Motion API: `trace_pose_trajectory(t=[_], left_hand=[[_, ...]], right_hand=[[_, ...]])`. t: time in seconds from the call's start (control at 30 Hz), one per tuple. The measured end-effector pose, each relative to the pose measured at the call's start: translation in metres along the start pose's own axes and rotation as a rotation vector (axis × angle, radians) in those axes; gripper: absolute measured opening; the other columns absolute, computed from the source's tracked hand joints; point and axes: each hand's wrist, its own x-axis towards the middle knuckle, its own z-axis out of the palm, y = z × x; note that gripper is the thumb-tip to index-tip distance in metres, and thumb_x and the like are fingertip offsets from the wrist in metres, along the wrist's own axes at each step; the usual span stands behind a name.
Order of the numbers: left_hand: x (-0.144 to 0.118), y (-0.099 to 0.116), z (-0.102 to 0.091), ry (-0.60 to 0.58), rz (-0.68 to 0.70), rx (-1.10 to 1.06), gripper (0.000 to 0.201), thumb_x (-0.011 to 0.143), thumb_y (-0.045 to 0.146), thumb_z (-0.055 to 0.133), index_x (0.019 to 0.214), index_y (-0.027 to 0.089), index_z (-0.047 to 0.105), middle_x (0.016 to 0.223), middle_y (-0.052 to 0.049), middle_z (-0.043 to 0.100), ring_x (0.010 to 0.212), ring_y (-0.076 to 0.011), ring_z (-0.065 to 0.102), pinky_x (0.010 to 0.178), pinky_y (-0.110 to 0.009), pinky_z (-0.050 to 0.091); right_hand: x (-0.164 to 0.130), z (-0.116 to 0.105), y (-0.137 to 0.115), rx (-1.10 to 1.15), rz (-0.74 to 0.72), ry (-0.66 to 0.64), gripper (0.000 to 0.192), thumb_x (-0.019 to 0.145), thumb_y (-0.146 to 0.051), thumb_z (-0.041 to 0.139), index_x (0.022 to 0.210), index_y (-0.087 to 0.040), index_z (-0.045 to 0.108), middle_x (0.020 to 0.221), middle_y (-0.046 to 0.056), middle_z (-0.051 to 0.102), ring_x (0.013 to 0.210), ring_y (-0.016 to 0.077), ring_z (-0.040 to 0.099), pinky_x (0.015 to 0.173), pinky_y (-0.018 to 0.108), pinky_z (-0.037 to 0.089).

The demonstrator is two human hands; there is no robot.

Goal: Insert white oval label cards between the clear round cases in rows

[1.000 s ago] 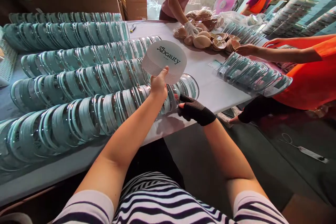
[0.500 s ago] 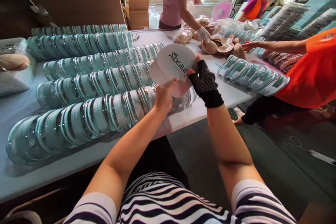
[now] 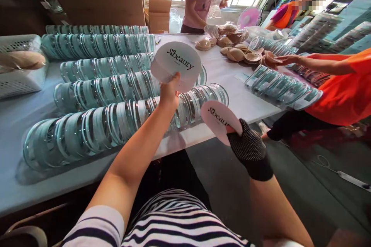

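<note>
White card makes up the round stack [image 3: 176, 65] that the bare left hand [image 3: 169, 94] holds up over the middle of the table, thumb on the printed face and fingers hidden behind, pinching only its near lower edge. The gloved right hand [image 3: 246, 144] is lower and to the right, just off the near table edge, pinching one single round card [image 3: 219, 117] by its right rim, with the printed side up and tilted. The stack looks the weaker hold: it is gripped at one small spot on the edge, so the discs could fan out or slide off and scatter over the rows of clear teal-banded cases [image 3: 116, 119] lying directly below and to the left, knocking that leaning line out of order. The single card hangs over the floor rather than the white table [image 3: 237, 102], so a slip of the knit glove would likely drop it out of reach. A person in an orange sleeve [image 3: 344, 85] works at the right side, near the fanned packets [image 3: 282, 88], and a swing of the right hand that way could bump them. Whether the glove's fingertips are bare cannot be told.
</note>
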Motion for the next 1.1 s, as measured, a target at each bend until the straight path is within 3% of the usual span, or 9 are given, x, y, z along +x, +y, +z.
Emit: trace_pose_trajectory(t=[0.07,0.13,0.33,0.53,0.67,0.77,0.93,1.0,1.1], left_hand=[[0.006,-0.001,-0.002,-0.012,-0.034,0.015,0.044,0.077,0.006,0.072,0.117,0.023,0.068,0.111,-0.004,0.075,0.108,-0.0196,0.069,0.101,-0.038,0.052],[0.006,-0.004,-0.003,-0.019,-0.043,0.024,0.043,0.078,0.003,0.07,0.116,0.022,0.068,0.106,-0.004,0.076,0.105,-0.0183,0.07,0.101,-0.036,0.052],[0.006,-0.005,-0.004,0.041,-0.08,0.005,0.034,0.08,0.005,0.07,0.11,0.021,0.068,0.101,-0.003,0.076,0.108,-0.0192,0.069,0.099,-0.037,0.054],[0.013,-0.004,-0.005,0.146,-0.139,-0.027,0.035,0.077,0.009,0.075,0.109,0.021,0.068,0.115,-0.003,0.073,0.112,-0.0196,0.067,0.099,-0.037,0.054],[0.013,-0.002,-0.004,0.09,-0.143,-0.051,0.042,0.079,0.005,0.071,0.117,0.021,0.067,0.115,-0.005,0.073,0.113,-0.0212,0.067,0.101,-0.038,0.053],[0.012,-0.001,-0.003,0.068,-0.143,-0.039,0.044,0.08,0.005,0.07,0.12,0.022,0.066,0.113,-0.005,0.074,0.113,-0.0217,0.067,0.101,-0.038,0.054],[0.011,-0.002,-0.004,0.063,-0.132,-0.023,0.04,0.08,0.005,0.07,0.116,0.023,0.068,0.107,-0.003,0.075,0.115,-0.0202,0.066,0.099,-0.034,0.055],[0.011,-0.003,-0.004,0.058,-0.12,-0.016,0.038,0.081,0.005,0.07,0.114,0.023,0.068,0.107,-0.003,0.075,0.115,-0.0201,0.066,0.1,-0.034,0.054],[0.008,-0.005,-0.002,0.08,-0.117,0.01,0.038,0.08,0.006,0.07,0.114,0.022,0.068,0.114,-0.004,0.074,0.118,-0.0221,0.065,0.102,-0.037,0.054]], right_hand=[[-0.011,0.005,-0.001,-0.075,-0.069,-0.113,0.042,0.093,-0.038,0.038,0.115,-0.013,0.063,0.094,0.018,0.07,0.076,0.0286,0.065,0.064,0.036,0.046],[-0.002,0.015,-0.009,-0.064,-0.085,-0.184,0.039,0.094,-0.035,0.037,0.117,-0.015,0.062,0.095,0.015,0.071,0.078,0.0268,0.066,0.064,0.033,0.045],[0.069,0.048,-0.049,0.007,-0.073,-0.289,0.044,0.096,-0.041,0.04,0.129,-0.015,0.053,0.111,0.015,0.07,0.09,0.0247,0.067,0.067,0.029,0.043],[0.069,0.039,-0.057,-0.066,-0.091,-0.229,0.033,0.098,-0.037,0.035,0.113,-0.018,0.057,0.094,0.009,0.071,0.075,0.0202,0.065,0.059,0.027,0.032],[0.073,0.047,-0.053,0.001,-0.107,-0.178,0.028,0.096,-0.034,0.039,0.105,-0.017,0.06,0.093,0.009,0.071,0.077,0.0199,0.064,0.061,0.027,0.034],[0.081,0.064,-0.058,0.051,-0.191,-0.227,0.027,0.095,-0.028,0.039,0.104,-0.015,0.06,0.094,0.011,0.072,0.082,0.0199,0.065,0.066,0.026,0.039],[0.079,0.066,-0.066,-0.152,-0.238,-0.258,0.032,0.098,-0.031,0.035,0.104,-0.018,0.063,0.095,0.013,0.072,0.084,0.0223,0.067,0.066,0.028,0.039],[0.081,0.059,-0.066,-0.073,-0.219,-0.343,0.027,0.096,-0.028,0.039,0.1,-0.017,0.063,0.097,0.014,0.072,0.084,0.0219,0.067,0.066,0.027,0.041],[0.084,0.051,-0.063,0.241,-0.134,-0.563,0.023,0.093,-0.021,0.04,0.105,-0.018,0.059,0.085,0.007,0.071,0.065,0.014,0.063,0.058,0.022,0.043]])
